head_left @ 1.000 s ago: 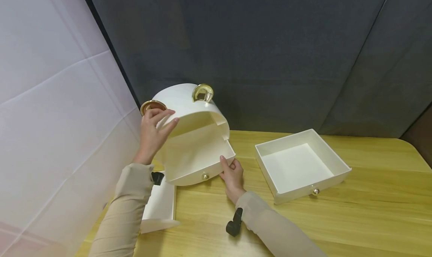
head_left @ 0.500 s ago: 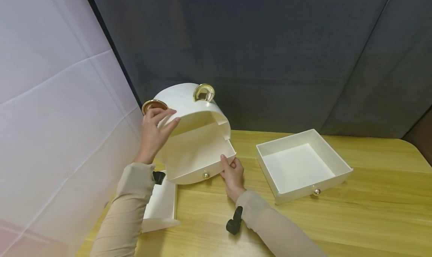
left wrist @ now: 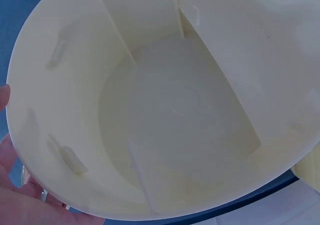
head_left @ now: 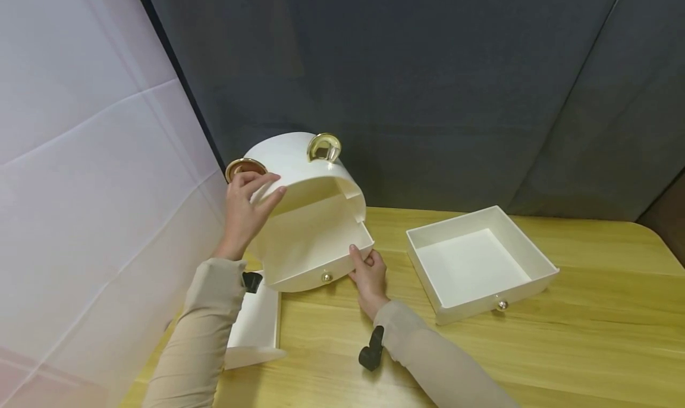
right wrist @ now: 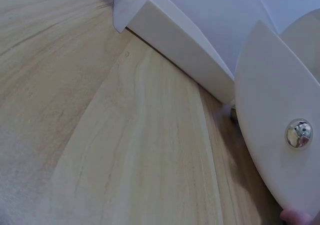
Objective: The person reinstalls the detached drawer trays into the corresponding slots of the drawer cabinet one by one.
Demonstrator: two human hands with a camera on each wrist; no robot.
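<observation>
- Holding a white rounded organizer shell (head_left: 299,176) tilted above the wooden surface (head_left: 535,348), the left hand (head_left: 243,212) has its grip curled over the shell's upper rim beside a gold ear-shaped fitting (head_left: 241,169); a second gold fitting (head_left: 323,147) sits on the shell's top.
- The right hand (head_left: 368,277) pinches the right front corner of the curved-front drawer (head_left: 316,259) seated in the shell's lower end, thumb on the drawer's edge, fingers beneath; its wrist rests low on the surface.
- Head view alone shows the whole layout: a square white drawer (head_left: 478,265) with a small round knob (head_left: 502,304) lies on the surface well apart to the right, and another white drawer (head_left: 254,328) lies under the left forearm. Both sleeves are beige, each with a black strap mount at the wrist.
- Left wrist view alone shows the shell's interior (left wrist: 170,105): bare, with flat dividing walls and small moulded tabs on the curved wall; only the hand's edge (left wrist: 20,200) appears at bottom left.
- Right wrist view alone shows the curved drawer front (right wrist: 280,130) close up, its shiny knob (right wrist: 298,133), a fingertip (right wrist: 297,217) at its lower edge, and the low white drawer (right wrist: 180,45) behind on the wood grain.
</observation>
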